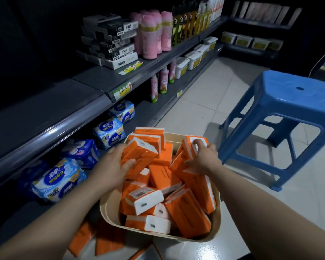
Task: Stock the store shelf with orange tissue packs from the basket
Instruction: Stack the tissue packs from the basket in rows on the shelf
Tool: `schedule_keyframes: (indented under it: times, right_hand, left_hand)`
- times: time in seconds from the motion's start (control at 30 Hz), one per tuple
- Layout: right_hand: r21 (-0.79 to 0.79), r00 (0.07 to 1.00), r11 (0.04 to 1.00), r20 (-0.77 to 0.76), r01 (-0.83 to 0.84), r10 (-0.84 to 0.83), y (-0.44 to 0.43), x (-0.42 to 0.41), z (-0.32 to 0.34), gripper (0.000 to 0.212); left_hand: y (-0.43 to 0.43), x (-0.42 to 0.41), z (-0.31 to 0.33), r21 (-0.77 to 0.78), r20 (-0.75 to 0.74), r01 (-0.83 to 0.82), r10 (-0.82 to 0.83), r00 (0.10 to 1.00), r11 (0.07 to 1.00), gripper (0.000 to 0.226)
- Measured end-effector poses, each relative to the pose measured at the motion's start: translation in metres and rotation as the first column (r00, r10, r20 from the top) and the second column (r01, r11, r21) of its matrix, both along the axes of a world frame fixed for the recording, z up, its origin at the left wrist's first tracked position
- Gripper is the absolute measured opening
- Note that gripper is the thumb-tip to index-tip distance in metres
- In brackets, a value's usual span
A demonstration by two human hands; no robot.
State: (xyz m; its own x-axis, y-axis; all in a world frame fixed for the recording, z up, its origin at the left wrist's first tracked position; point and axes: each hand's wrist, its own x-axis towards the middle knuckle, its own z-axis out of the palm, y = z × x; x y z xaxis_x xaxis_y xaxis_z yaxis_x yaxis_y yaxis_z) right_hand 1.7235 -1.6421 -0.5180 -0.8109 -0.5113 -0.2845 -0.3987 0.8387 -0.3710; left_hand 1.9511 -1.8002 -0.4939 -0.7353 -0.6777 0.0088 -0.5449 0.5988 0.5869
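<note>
A: While both hands are down inside it, the cream basket (217,218) sits on the tiled floor (223,91), right at the foot of the dark shelf (45,113). It's heaped with orange tissue packs (163,177) lying every which way.

B: Look at the left hand (111,166). The thumb is on the near face and the fingers are over the top of the far-left pack (141,152). That's a proper hold, curled right round it.

A: The right hand (203,160) mirrors it across the basket. Its fingertips hook over the white end of the upright pack (186,150), and the thumb presses its orange side. Both packs are inside the basket, touching their neighbours.

B: There are some loose orange packs (101,239) at the near left, below the basket's rim. It's dim down there. They look to be on the bottom deck, but I can't say for sure.

A: Blue-and-white wrapped packs (58,177) line that bottom deck further along. The deck above is bare at this end, with black boxes (109,38) and pink bottles (154,34) further down it.

B: And a blue plastic stool (289,102) stands on the tiles, near the basket's right side.
</note>
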Motion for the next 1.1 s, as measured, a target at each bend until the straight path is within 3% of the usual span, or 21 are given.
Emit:
schedule_keyframes:
  times: [0.13, 0.27, 0.37, 0.4, 0.47, 0.5, 0.57, 0.73, 0.93, 1.1]
  right_hand:
    - [-0.008, 1.0, 1.0, 0.016, -0.004, 0.004, -0.003, -0.002, 0.005, 0.083]
    - [-0.338, 0.998, 0.941, 0.062, -0.006, 0.028, -0.009, 0.004, 0.028, 0.047]
    - [-0.556, 0.955, 0.816, 0.297, 0.157, 0.018, -0.014, 0.017, 0.051, 0.033]
    - [-0.576, 0.886, 0.759, 0.463, 0.303, -0.003, -0.015, 0.022, 0.057, 0.03]
    - [-0.479, 0.6, 0.647, 0.799, 0.593, 0.042, -0.014, 0.029, 0.069, 0.031]
    - [-0.421, 0.454, 0.614, 0.884, 0.667, 0.113, -0.013, 0.032, 0.074, 0.035]
    - [-0.378, 0.29, 0.591, 0.926, 0.713, 0.243, -0.011, 0.035, 0.081, 0.046]
    - [-0.416, 0.107, 0.611, 0.873, 0.673, 0.476, -0.009, 0.049, 0.098, 0.074]
    - [-0.518, 0.072, 0.67, 0.816, 0.531, 0.574, -0.009, 0.07, 0.11, 0.054]
    - [-0.488, 0.255, 0.731, 0.873, 0.476, 0.417, -0.03, 0.095, 0.118, 0.049]
  left_hand:
    - [-0.003, 0.008, 0.003, 0.002, 0.002, -0.005, 0.005, 1.0, 1.0, 0.039]
    - [-0.007, 0.017, 0.005, 0.014, -0.044, -0.042, 0.043, 0.998, 0.999, 0.038]
    - [-0.009, 0.025, 0.009, 0.013, -0.091, -0.078, 0.079, 0.993, 0.997, 0.041]
    - [-0.01, 0.029, 0.011, 0.01, -0.096, -0.086, 0.086, 0.992, 0.996, 0.04]
    - [-0.011, 0.037, 0.016, -0.003, -0.101, -0.099, 0.098, 0.99, 0.995, 0.039]
    - [-0.012, 0.041, 0.019, -0.018, -0.098, -0.105, 0.102, 0.99, 0.994, 0.038]
    - [-0.013, 0.051, 0.028, -0.059, -0.092, -0.119, 0.113, 0.989, 0.991, 0.039]
    - [-0.017, 0.077, 0.054, -0.094, -0.138, -0.169, 0.155, 0.978, 0.981, 0.035]
    - [-0.015, 0.102, 0.081, -0.122, -0.185, -0.206, 0.182, 0.966, 0.971, 0.032]
    - [-0.02, 0.128, 0.104, -0.186, -0.145, -0.237, 0.212, 0.967, 0.954, 0.036]
